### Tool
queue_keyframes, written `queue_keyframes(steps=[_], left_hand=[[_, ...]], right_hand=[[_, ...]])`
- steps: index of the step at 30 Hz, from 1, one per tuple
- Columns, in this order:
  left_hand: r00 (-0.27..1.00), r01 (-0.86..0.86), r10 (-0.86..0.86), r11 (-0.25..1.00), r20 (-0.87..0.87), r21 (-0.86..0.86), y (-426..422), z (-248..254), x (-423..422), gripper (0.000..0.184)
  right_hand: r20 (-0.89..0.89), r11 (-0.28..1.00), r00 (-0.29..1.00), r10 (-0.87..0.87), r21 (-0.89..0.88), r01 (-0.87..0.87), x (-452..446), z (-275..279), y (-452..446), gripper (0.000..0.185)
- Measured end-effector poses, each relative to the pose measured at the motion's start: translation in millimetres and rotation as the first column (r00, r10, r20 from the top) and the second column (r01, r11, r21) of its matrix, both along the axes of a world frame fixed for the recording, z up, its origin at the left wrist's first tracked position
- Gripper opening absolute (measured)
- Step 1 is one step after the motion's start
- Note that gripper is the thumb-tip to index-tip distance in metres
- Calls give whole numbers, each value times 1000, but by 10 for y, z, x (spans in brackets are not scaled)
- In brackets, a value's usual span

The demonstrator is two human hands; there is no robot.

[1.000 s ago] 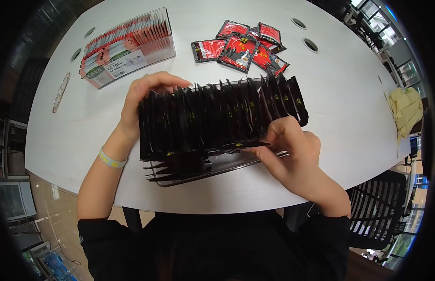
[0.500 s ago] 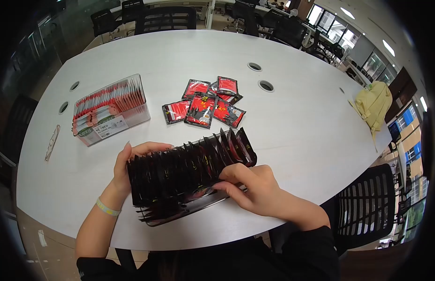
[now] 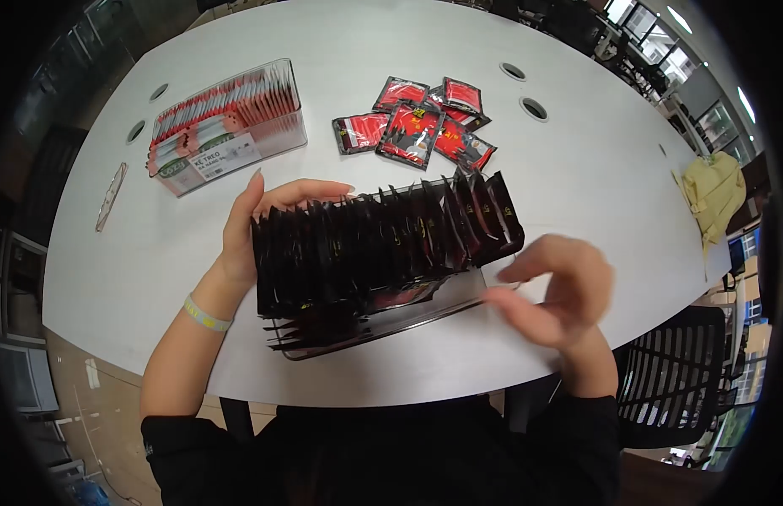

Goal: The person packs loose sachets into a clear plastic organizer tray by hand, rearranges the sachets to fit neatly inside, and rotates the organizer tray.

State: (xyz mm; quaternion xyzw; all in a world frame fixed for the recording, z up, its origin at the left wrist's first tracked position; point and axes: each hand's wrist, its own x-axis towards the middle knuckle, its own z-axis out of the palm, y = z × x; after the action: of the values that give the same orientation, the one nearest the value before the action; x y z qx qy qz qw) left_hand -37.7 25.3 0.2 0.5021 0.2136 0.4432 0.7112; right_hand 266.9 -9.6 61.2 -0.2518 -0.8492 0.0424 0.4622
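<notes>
A clear plastic bin (image 3: 446, 314) packed with black sachets (image 3: 349, 253) stands at a slant near the table's front edge. The sachets are upright in a tight row, with a few lower ones at the front left and a bare strip at the front right. My left hand (image 3: 242, 226) is wrapped round the bin's back left corner, its fingers along the far side and partly hidden. Off the bin's right end is my right hand (image 3: 568, 291), blurred by motion, thumb and fingers apart with nothing between them.
Beyond the bin lies a loose pile of red and black sachets (image 3: 411, 133). A second clear bin (image 3: 292, 114) of red and white packets stands at the back left, near a thin clear strip (image 3: 112, 196). On the right are a yellow bag (image 3: 716, 194) and a black chair (image 3: 674, 375).
My right hand has let go at the bin's front and moved right, its fingers parting. My left hand stays at the bin. The view has tilted downward.
</notes>
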Motion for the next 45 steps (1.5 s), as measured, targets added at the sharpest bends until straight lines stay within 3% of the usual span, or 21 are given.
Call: queue_keyframes(steps=[2,4,7,10,12,14,18,20,22,24,25,29,30,34,36,38,39,41,42,44,45], left_hand=[[999,36,-35,999,28,-26,34,-38,-33,82],[996,77,-74,996,58,-47,45,-60,-46,81],[989,115,-107,991,104,-74,49,-79,-44,76],[989,93,-81,991,122,-97,46,-102,-45,70],[991,83,-72,992,110,-98,39,-84,-54,66],[988,90,-76,991,134,-96,37,-103,-57,67],[976,126,-106,987,189,-101,60,-114,-65,67],[978,130,-110,986,179,-108,67,-111,-72,67],[980,131,-110,984,167,-121,65,-98,-64,67],[984,102,-83,988,158,-119,57,-81,-42,67],[985,98,-78,987,156,-125,55,-83,-38,67],[985,93,-72,987,156,-129,59,-88,-38,68],[983,100,-80,988,165,-117,62,-94,-35,68],[988,73,-57,991,141,-110,65,-96,-30,67],[993,65,-56,994,100,-92,54,-81,-15,67],[995,55,-47,995,91,-87,56,-77,-9,67],[996,61,-54,995,77,-83,53,-77,-7,67],[997,40,-34,995,65,-89,37,-54,11,67],[998,28,-23,996,51,-89,33,-46,18,67],[999,25,-21,995,45,-93,29,-46,19,67],[999,26,-23,995,38,-94,32,-44,20,68]], right_hand=[[-164,988,981,105,128,-84,197,-31,177,17],[-385,997,921,-62,-58,43,339,-170,368,4],[-95,926,949,-301,-268,267,396,-385,837,26],[263,960,930,-256,-45,277,345,-684,1142,39],[294,937,908,-299,-91,337,341,-748,1193,35],[517,936,795,-316,32,352,451,-766,1206,25],[535,775,670,-515,-44,631,430,-548,1061,28],[497,790,711,-498,-80,608,488,-598,1115,44],[382,702,796,-470,-385,599,548,-614,1126,56],[460,565,801,-384,-569,598,607,-452,1084,61],[483,481,809,-336,-650,588,608,-372,1038,58],[449,451,831,-328,-698,556,769,-291,993,48],[303,583,885,-354,-668,462,842,-304,993,41],[-312,769,947,-81,-623,-140,1070,36,895,16],[-529,708,840,116,-550,-444,1173,131,734,18],[-745,591,595,301,-344,-729,981,91,631,22],[-654,537,658,374,-425,-728,997,182,650,28],[-594,646,703,390,-367,-669,939,148,511,27],[-601,745,750,277,-358,-562,868,136,436,24],[-486,762,829,277,-415,-497,682,146,354,20],[-393,835,908,146,-443,-326,551,126,268,20]])
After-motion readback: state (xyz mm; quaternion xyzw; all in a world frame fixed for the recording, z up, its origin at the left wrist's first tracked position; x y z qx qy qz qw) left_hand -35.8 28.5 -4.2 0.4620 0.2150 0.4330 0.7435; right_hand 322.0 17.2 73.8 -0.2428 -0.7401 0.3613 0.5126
